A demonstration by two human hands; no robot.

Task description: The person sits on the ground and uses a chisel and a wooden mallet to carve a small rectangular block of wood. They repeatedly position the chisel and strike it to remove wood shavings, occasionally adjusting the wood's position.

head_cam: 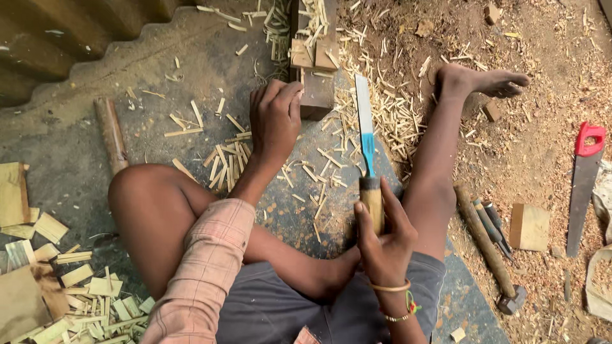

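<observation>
I sit cross-legged on the ground. My right hand [382, 239] grips the wooden handle of a chisel [365, 137] with a long flat blade and a blue band, its tip pointing away from me. My left hand [275, 114] reaches forward with fingers curled, resting on the ground by the near end of a dark wooden block [317, 89]; whether it holds a sliver I cannot tell. Thin split wood sticks [229, 159] lie scattered under and around that hand.
A hammer [491, 255] and small chisels [492, 223] lie at my right, beside a wood block [529, 227] and a red-handled saw [583, 185]. Flat wood offcuts [83, 286] pile at lower left. A brown stick [111, 134] lies at left. Corrugated sheet [57, 38] stands behind.
</observation>
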